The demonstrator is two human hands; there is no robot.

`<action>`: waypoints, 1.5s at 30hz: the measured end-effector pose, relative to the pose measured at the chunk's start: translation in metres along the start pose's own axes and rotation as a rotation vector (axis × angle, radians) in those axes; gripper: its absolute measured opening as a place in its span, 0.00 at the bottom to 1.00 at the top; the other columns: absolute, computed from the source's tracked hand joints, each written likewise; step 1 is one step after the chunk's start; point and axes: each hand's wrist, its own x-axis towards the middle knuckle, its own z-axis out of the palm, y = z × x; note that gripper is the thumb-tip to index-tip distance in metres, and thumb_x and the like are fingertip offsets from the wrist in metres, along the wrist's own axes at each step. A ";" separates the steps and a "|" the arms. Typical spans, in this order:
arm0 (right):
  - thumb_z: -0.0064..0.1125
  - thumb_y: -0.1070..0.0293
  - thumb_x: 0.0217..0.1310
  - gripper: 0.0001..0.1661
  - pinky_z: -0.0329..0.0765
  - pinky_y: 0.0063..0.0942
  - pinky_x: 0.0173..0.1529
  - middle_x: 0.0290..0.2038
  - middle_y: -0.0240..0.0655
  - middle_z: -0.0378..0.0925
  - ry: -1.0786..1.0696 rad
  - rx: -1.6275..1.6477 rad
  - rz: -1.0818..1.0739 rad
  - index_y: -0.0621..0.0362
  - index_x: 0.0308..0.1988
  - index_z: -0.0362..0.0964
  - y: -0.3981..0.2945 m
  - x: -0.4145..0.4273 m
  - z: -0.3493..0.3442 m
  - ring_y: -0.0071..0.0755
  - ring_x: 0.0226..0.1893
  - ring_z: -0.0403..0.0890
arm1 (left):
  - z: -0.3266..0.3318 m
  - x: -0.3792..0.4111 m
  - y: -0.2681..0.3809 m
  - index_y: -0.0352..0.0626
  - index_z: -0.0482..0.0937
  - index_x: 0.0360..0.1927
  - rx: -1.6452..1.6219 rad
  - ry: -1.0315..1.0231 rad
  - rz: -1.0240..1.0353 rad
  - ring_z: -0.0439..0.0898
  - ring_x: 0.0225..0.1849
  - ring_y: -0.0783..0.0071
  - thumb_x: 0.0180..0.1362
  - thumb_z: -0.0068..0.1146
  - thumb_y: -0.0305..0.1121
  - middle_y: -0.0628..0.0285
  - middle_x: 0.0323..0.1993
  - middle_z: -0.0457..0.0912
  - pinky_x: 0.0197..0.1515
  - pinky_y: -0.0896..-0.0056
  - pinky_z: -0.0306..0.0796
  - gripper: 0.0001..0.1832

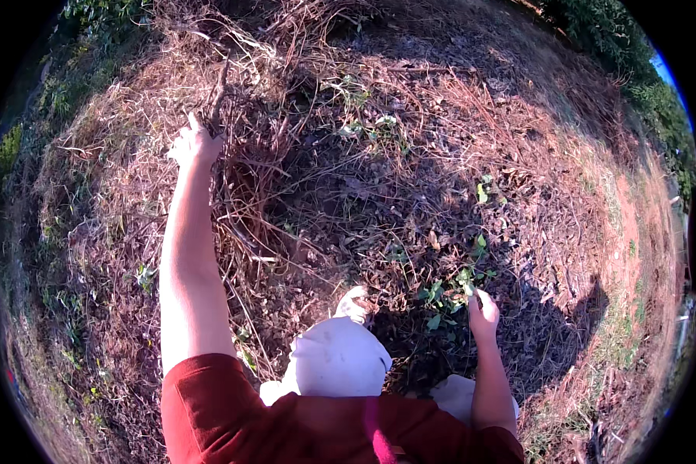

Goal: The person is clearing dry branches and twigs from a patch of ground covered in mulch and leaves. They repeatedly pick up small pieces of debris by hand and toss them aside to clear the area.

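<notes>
My left hand (196, 144) reaches far out at the upper left, over dry stalks beside a brown stick (221, 87); at least one finger is extended, and whether it holds anything is unclear. Low on the right, the fingers of my right hand (484, 310) are closed at a green leafy plant (467, 281), pinching it near its leaves. More green leaves (435, 296) lie just left of that hand. My knee in pale trousers (339, 356) and a light shoe (354, 304) show below the middle.
Dry brush (255, 191) is heaped left of centre. Leaf litter and dead stems (348, 203) cover the ground. Reddish stalks (475, 104) lie at the upper right. Green shrubs (609, 40) stand at the far upper right, and weeds (64, 98) line the left edge.
</notes>
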 end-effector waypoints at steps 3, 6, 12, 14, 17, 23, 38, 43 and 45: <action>0.56 0.67 0.55 0.16 0.74 0.30 0.43 0.36 0.43 0.78 -0.061 -0.034 0.082 0.65 0.42 0.74 0.025 -0.022 0.019 0.38 0.34 0.80 | 0.034 0.008 0.008 0.52 0.44 0.70 -0.066 -0.028 -0.024 0.72 0.55 0.53 0.46 0.58 0.63 0.52 0.56 0.71 0.54 0.42 0.63 0.53; 0.57 0.67 0.54 0.15 0.75 0.28 0.43 0.36 0.43 0.78 -0.082 -0.063 0.050 0.64 0.41 0.75 0.032 -0.038 0.031 0.36 0.34 0.80 | 0.060 0.028 0.005 0.48 0.44 0.69 -0.163 -0.131 -0.059 0.72 0.56 0.52 0.46 0.55 0.66 0.49 0.57 0.70 0.55 0.44 0.63 0.54; 0.56 0.65 0.54 0.14 0.74 0.36 0.46 0.38 0.44 0.78 -0.173 -0.047 0.170 0.59 0.40 0.76 0.031 -0.054 0.049 0.47 0.39 0.79 | 0.090 -0.002 0.063 0.52 0.45 0.70 0.042 -0.139 0.084 0.63 0.63 0.52 0.49 0.49 0.68 0.54 0.64 0.62 0.60 0.39 0.53 0.51; 0.56 0.65 0.54 0.14 0.75 0.36 0.45 0.38 0.43 0.78 -0.158 -0.064 0.153 0.58 0.40 0.76 0.008 -0.049 0.041 0.48 0.39 0.79 | 0.093 0.004 0.062 0.53 0.47 0.69 0.016 -0.147 0.062 0.64 0.63 0.53 0.49 0.48 0.69 0.54 0.63 0.62 0.60 0.40 0.55 0.50; 0.57 0.65 0.54 0.14 0.75 0.36 0.44 0.38 0.43 0.78 -0.126 -0.044 0.182 0.58 0.41 0.76 -0.001 -0.051 0.022 0.48 0.39 0.79 | 0.103 0.026 0.044 0.53 0.51 0.68 -0.031 -0.107 0.008 0.67 0.61 0.51 0.46 0.46 0.73 0.53 0.62 0.65 0.57 0.43 0.59 0.51; 0.56 0.64 0.54 0.14 0.75 0.35 0.44 0.38 0.43 0.79 -0.081 -0.029 0.294 0.58 0.40 0.76 0.011 -0.075 0.005 0.46 0.39 0.79 | 0.105 0.035 0.031 0.51 0.53 0.67 0.005 -0.075 -0.036 0.68 0.59 0.48 0.44 0.44 0.76 0.52 0.61 0.67 0.57 0.38 0.58 0.54; 0.54 0.55 0.55 0.17 0.74 0.40 0.46 0.37 0.42 0.78 -0.222 -0.008 0.197 0.52 0.42 0.75 0.007 -0.081 -0.036 0.46 0.42 0.77 | 0.089 0.096 -0.047 0.50 0.55 0.66 -0.134 0.003 0.096 0.77 0.46 0.45 0.47 0.49 0.70 0.43 0.48 0.75 0.44 0.44 0.71 0.48; 0.50 0.54 0.56 0.18 0.75 0.38 0.43 0.36 0.39 0.78 -0.257 0.029 0.065 0.49 0.43 0.74 0.011 -0.059 -0.092 0.43 0.38 0.79 | 0.042 0.067 -0.013 0.50 0.58 0.65 -0.029 0.124 0.190 0.78 0.44 0.46 0.49 0.49 0.67 0.45 0.48 0.76 0.42 0.45 0.72 0.45; 0.52 0.54 0.55 0.19 0.75 0.39 0.40 0.32 0.39 0.78 -0.292 -0.030 0.047 0.50 0.44 0.75 0.013 -0.045 -0.121 0.43 0.35 0.79 | 0.022 0.053 -0.004 0.50 0.58 0.64 0.015 0.211 0.250 0.78 0.43 0.46 0.50 0.49 0.66 0.45 0.47 0.77 0.41 0.45 0.73 0.43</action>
